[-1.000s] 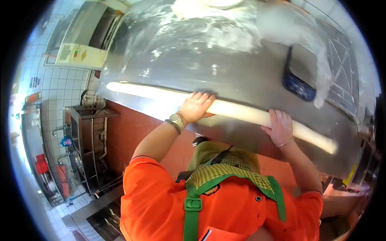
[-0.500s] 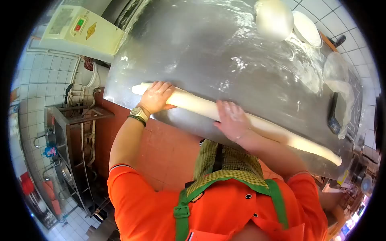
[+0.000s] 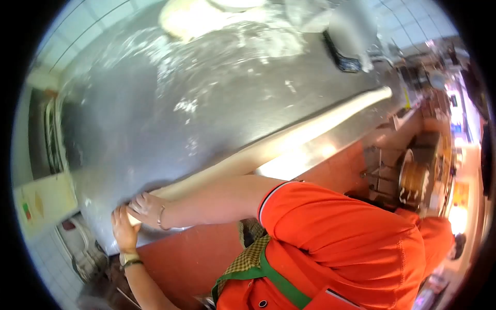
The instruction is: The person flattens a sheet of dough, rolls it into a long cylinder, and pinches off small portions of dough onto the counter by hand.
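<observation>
A long pale dough roll lies slantwise along the near edge of the metal worktable, its far end at the upper right. My left hand, with a watch on the wrist, is wrapped round the roll's left end. Right beside it, my right hand grips the same end from above, fingers curled against the dough. Only a small piece of dough shows between the two hands. My right forearm crosses in front of part of the roll.
A large dough lump sits among scattered flour at the table's far side. A dark-edged object lies at the upper right, near clear plastic. A pale machine with buttons stands at left. Another person's orange sleeve shows at right.
The view has swung to the right. My right hand has moved from the roll's middle to its left end, beside my left hand.
</observation>
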The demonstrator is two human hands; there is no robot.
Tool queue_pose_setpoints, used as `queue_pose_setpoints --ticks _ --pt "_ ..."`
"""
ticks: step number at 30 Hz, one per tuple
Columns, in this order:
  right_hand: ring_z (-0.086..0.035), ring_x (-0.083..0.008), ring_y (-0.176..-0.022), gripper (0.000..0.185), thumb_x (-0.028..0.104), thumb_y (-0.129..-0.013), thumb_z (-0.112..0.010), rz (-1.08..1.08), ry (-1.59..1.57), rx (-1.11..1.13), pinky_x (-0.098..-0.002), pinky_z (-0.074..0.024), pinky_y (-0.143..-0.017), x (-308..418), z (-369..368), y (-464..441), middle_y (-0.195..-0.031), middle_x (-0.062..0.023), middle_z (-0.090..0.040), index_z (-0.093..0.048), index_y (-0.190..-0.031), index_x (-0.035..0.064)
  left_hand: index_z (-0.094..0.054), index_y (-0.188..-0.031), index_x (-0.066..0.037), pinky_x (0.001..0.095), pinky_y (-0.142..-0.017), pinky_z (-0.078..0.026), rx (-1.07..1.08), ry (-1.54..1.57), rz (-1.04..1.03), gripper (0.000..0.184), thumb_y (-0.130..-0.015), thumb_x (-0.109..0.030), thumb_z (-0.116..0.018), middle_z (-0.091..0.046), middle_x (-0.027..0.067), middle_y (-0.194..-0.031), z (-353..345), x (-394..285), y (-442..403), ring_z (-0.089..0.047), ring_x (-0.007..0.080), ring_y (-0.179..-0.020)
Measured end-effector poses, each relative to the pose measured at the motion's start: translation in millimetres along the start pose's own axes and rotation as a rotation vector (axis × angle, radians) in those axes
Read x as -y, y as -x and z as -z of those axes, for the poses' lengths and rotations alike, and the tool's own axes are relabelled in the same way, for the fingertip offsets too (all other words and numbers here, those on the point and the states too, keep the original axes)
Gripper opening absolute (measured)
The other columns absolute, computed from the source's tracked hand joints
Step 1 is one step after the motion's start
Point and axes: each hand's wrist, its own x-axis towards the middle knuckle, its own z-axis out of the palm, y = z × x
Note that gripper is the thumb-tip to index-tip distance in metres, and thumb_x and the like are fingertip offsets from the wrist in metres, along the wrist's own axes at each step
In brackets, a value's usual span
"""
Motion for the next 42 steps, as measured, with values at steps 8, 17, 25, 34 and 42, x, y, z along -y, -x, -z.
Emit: queue_pose_setpoints --ticks 8,17,25,34,42 --pt "-0.055 -0.0238 -0.087 0.057 0.032 -0.072 -0.067 -0.106 0.081 0.08 -0.0363 -0.0428 -0.073 -188 144 237 -0.093 -0.0085 -0.057 -0.051 -0.119 0.0034 -0.041 -0.129 0.0 0.0471 -0.101 -0.036 0.258 -0.193 0.145 0.076 -0.064 -0.011 -0.078 -0.047 0.0199 -0.128 29 -27 -17 -0.042 0.04 -0.119" --pt "-0.057 -0.0236 -0.081 0.059 0.041 -0.061 -0.073 -0.299 0.36 -0.005 -0.0344 -0.0465 -0.073 -417 296 531 -0.086 -0.0049 -0.057 -0.058 -0.108 0.0087 -0.048 -0.128 -0.002 0.0486 -0.105 -0.033 0.049 -0.101 -0.262 0.059 -0.074 -0.012 -0.069 -0.049 0.0193 -0.131 54 -388 -122 -0.042 0.0392 -0.124" --pt "-0.055 -0.0278 -0.098 0.061 0.035 -0.059 -0.078 -0.506 0.301 -0.05 -0.039 -0.0451 -0.083 -582 406 758 -0.101 -0.0067 -0.058 -0.056 -0.111 0.0106 -0.043 -0.132 0.0 0.0454 -0.095 -0.042 0.135 0.29 -0.251 0.061 -0.08 -0.02 -0.069 -0.052 0.0224 -0.124 15 -696 -253 -0.048 0.0401 -0.117" --pt "-0.044 -0.0365 -0.118 0.063 0.024 -0.075 -0.07 -0.865 -0.05 0.009 -0.042 -0.0373 -0.1 -613 467 807 -0.126 -0.016 -0.047 -0.044 -0.131 0.011 -0.015 -0.142 0.007 0.0469 -0.102 -0.035 -0.057 0.196 -0.145 0.113 -0.062 -0.031 -0.084 -0.037 0.0315 -0.134 -36 -781 -379 -0.04 0.0465 -0.12" --pt "-0.038 -0.0357 -0.125 0.071 0.012 -0.068 -0.068 -0.734 -0.1 0.121 -0.0419 -0.0342 -0.105 -594 438 759 -0.135 -0.0151 -0.042 -0.043 -0.135 0.0152 -0.019 -0.14 0.008 0.0447 -0.099 -0.038 -0.207 0.146 -0.006 0.108 -0.067 -0.044 -0.078 -0.04 0.028 -0.134 -50 -800 -474 -0.043 0.0436 -0.119"
